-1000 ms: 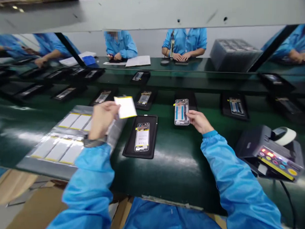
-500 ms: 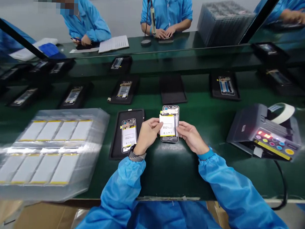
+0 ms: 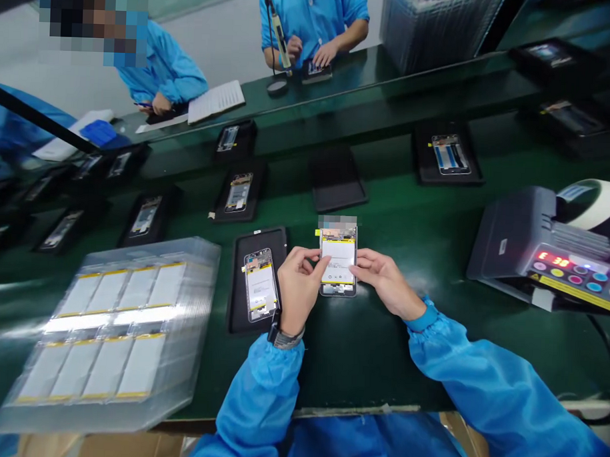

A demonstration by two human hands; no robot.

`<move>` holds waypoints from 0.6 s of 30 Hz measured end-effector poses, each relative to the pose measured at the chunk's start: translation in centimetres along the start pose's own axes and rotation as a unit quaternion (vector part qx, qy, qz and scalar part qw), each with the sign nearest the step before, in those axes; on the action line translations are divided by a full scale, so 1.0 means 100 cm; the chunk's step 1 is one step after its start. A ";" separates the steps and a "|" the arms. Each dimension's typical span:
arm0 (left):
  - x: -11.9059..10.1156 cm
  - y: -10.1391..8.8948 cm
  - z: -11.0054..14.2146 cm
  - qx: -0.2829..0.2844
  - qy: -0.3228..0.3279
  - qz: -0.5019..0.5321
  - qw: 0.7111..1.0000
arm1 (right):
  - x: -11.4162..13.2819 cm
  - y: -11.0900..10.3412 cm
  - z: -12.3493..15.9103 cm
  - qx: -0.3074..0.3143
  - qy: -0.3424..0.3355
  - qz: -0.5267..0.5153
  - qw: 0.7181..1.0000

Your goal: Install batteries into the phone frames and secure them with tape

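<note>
Between my hands is an opened phone [image 3: 337,291], its inside facing up. A white battery [image 3: 340,260] with a yellow strip lies in the phone's frame and looks lined up with it. My left hand [image 3: 300,282] is closed at the phone's left edge, its thumb on the battery. At the right edge my right hand [image 3: 384,279] grips the frame, thumb over the battery's lower right side. Some fingertips are hidden behind the phone. Left of my left hand, a second opened phone [image 3: 261,285] with a battery in it rests in a black tray [image 3: 238,309].
A clear plastic tray [image 3: 188,358] of several white batteries is at the left. At the right stands a tape dispenser [image 3: 509,242] with a lit display. Beyond my hands are a black tray [image 3: 337,179] and several trays with phones. Two co-workers in blue sit across the bench.
The battery, earlier tilted and offset to the left over the phone, now lies within its frame. Both thumbs rest on it. The camera view has tilted slightly.
</note>
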State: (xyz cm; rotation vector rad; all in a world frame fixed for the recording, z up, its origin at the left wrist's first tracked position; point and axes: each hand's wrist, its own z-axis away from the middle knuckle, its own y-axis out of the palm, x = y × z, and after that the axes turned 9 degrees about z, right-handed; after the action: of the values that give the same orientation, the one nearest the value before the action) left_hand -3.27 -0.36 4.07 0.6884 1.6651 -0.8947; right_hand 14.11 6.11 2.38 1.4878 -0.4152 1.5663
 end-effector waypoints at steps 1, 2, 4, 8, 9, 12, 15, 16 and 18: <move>-0.001 0.000 0.000 -0.004 0.011 0.000 1.000 | 0.000 0.000 0.001 0.001 0.001 0.001 1.000; -0.002 0.000 -0.001 -0.010 0.016 0.005 1.000 | 0.001 0.001 0.001 0.002 0.000 0.002 1.000; -0.001 0.000 -0.004 -0.026 -0.001 0.031 0.999 | 0.002 0.002 0.002 0.005 -0.003 0.002 1.000; 0.010 -0.001 -0.012 0.052 -0.116 0.140 0.982 | 0.005 0.003 0.003 0.006 -0.009 0.007 1.000; 0.013 -0.001 -0.013 0.085 -0.142 0.167 0.972 | 0.005 0.003 0.003 0.001 -0.010 0.012 1.000; 0.016 0.000 -0.012 0.133 -0.171 0.210 0.954 | 0.002 0.002 0.001 -0.041 -0.009 0.034 0.999; 0.011 0.008 -0.006 0.159 -0.164 0.221 0.948 | 0.000 0.003 0.001 -0.097 -0.008 0.048 0.994; 0.009 0.011 -0.003 0.160 -0.164 0.227 0.947 | 0.000 0.003 0.001 -0.106 -0.011 0.053 0.993; 0.008 0.020 0.002 0.147 -0.174 0.235 0.945 | 0.000 0.006 0.004 -0.109 -0.020 0.066 0.992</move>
State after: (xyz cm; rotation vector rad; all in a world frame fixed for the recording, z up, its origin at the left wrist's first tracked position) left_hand -1.74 0.54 2.88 1.0146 1.0013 -0.8607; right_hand 13.89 5.52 2.60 1.3476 -0.6981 1.5407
